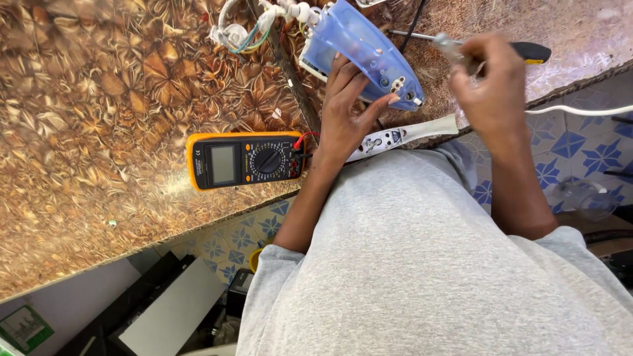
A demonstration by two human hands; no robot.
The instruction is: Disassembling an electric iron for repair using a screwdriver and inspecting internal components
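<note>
My left hand grips the underside of a translucent blue iron housing and holds it tilted above the brown patterned worktop. My right hand is closed around a screwdriver with a black and yellow handle, its shaft pointing left toward the housing. A white plastic iron part lies at the worktop edge below both hands. White wires and connectors hang from the top of the housing.
A yellow-cased multimeter with a red lead lies flat near the worktop's front edge, left of my left hand. A white cable runs off to the right. Blue-patterned floor tiles and boxes show below.
</note>
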